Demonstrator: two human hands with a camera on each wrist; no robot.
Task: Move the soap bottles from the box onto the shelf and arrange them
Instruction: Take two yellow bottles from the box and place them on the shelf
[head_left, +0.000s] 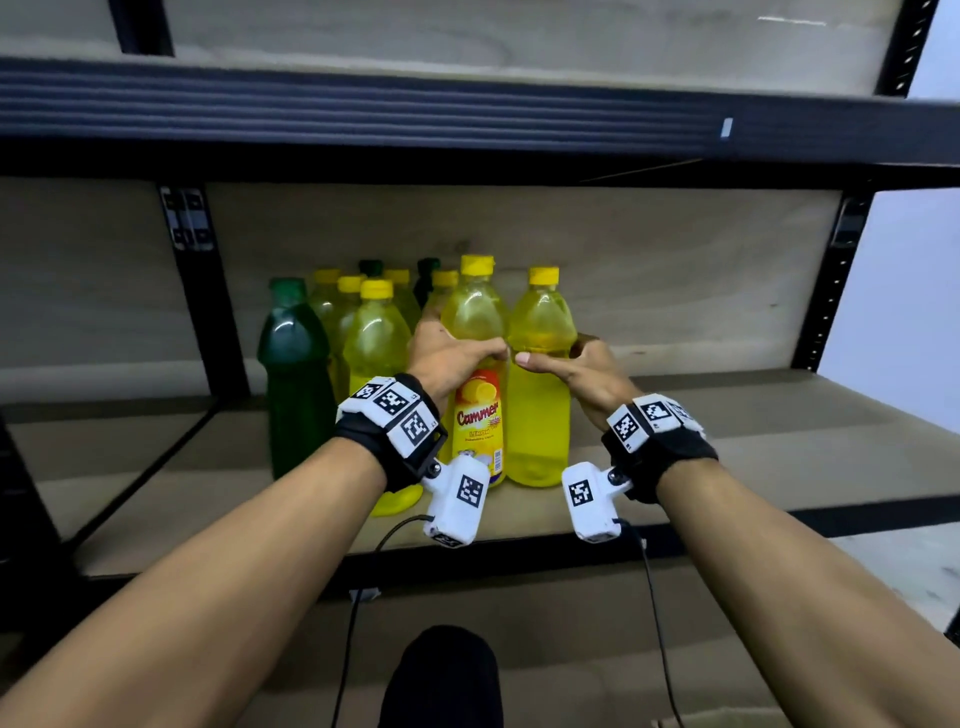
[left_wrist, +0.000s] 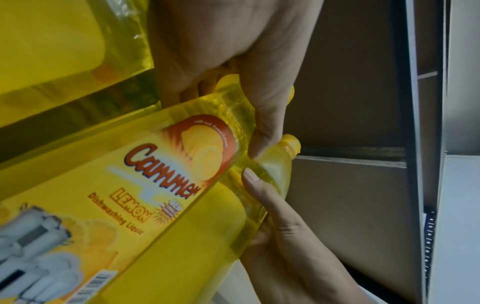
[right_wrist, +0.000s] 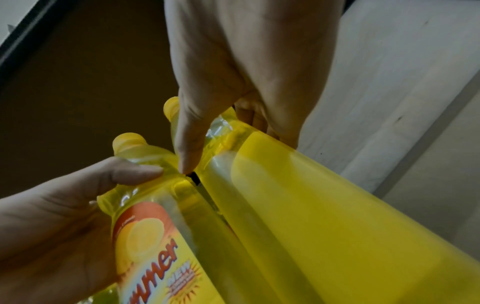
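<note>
A: Item one — labelled yellow bottle (head_left: 478, 374), "Cammer Lemon" front facing near, upright on the shelf board (head_left: 753, 457). Held by?

B: Left hand (head_left: 452, 358), fingers and thumb wrapped round its shoulder.

A: Item two — plain yellow bottle (head_left: 540, 395), no label showing, just right of item one and touching it.

B: Right hand (head_left: 582, 369) grips that one at the shoulder, thumb across the front. Both bottles stand near the front edge.

A: Stock behind?

B: Green bottle (head_left: 293, 364) at far left, a yellow-capped bottle (head_left: 375, 343) beside it, then more yellow bottles (head_left: 332, 301) and what look like two dark-capped ones at the far back — partly hidden, count uncertain.

A: The box?

B: Out of view.
</note>
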